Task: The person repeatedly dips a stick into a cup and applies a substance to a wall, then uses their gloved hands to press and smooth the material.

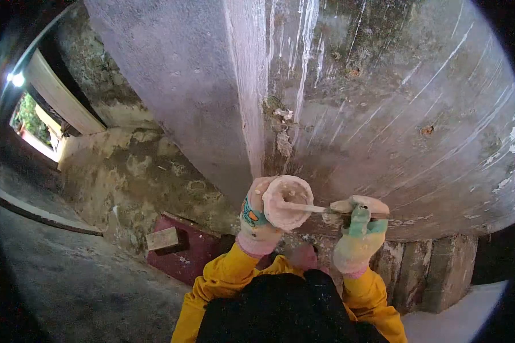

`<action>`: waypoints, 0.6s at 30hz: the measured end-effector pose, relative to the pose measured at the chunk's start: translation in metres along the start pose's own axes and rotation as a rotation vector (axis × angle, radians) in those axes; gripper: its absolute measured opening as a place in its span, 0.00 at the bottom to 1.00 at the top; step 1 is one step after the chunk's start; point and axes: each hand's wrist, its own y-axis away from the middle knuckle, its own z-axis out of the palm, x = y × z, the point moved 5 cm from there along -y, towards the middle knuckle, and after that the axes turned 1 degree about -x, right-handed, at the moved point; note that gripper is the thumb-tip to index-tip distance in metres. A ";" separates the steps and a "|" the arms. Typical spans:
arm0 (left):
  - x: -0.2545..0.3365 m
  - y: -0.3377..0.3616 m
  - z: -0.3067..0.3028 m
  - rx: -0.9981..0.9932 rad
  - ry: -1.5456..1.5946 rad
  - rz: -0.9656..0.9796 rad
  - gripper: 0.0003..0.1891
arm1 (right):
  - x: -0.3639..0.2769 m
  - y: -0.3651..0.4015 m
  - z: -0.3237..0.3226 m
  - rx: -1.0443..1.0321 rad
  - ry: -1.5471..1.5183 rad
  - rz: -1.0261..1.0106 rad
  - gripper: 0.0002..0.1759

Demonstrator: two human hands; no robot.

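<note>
My left hand [256, 214], in a stained work glove, is closed around a round bowl [309, 197] whose rim is crusted with pale pinkish paste. My right hand [357, 237], gloved in pale fabric with green patches, grips the handle of a narrow spatula [310, 207]. Its pale, coated end reaches over the rim into the bowl; whether it is a putty knife or another flat tool I cannot make out. Both hands are in front of my body, close to the wall [395, 131], which is streaked with white drips.
A pale vertical strip [249, 97] runs down the corner beside a smooth grey wall face [177, 68]. On the floor at left lie a dark red board [183, 266] and a block [164, 239]. Stepped concrete [435, 271] stands at lower right. A bright doorway [40, 126] opens far left.
</note>
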 end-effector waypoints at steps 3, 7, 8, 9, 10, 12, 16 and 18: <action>0.012 0.012 -0.005 0.244 -0.988 0.172 0.13 | -0.002 -0.001 -0.005 -0.017 0.001 -0.076 0.10; 0.005 0.013 -0.014 0.226 -0.557 0.024 0.14 | -0.011 -0.001 -0.008 -0.027 0.033 -0.177 0.12; 0.004 0.015 -0.026 0.255 -0.814 0.112 0.14 | -0.013 -0.002 -0.009 -0.028 0.034 -0.179 0.12; 0.004 0.018 -0.033 0.283 -1.071 0.202 0.14 | -0.017 -0.002 -0.010 -0.008 0.077 -0.222 0.13; 0.000 0.017 -0.038 0.281 -1.069 0.207 0.14 | -0.021 -0.003 -0.012 0.013 0.120 -0.268 0.13; -0.003 0.010 -0.037 0.340 -0.784 0.176 0.16 | -0.023 -0.007 -0.014 0.010 0.051 -0.269 0.13; -0.002 -0.003 0.018 0.213 0.001 0.073 0.21 | -0.016 -0.023 -0.021 0.052 -0.124 -0.180 0.13; 0.002 -0.010 0.010 0.246 -0.897 0.356 0.23 | -0.014 -0.037 -0.013 0.052 -0.123 -0.189 0.12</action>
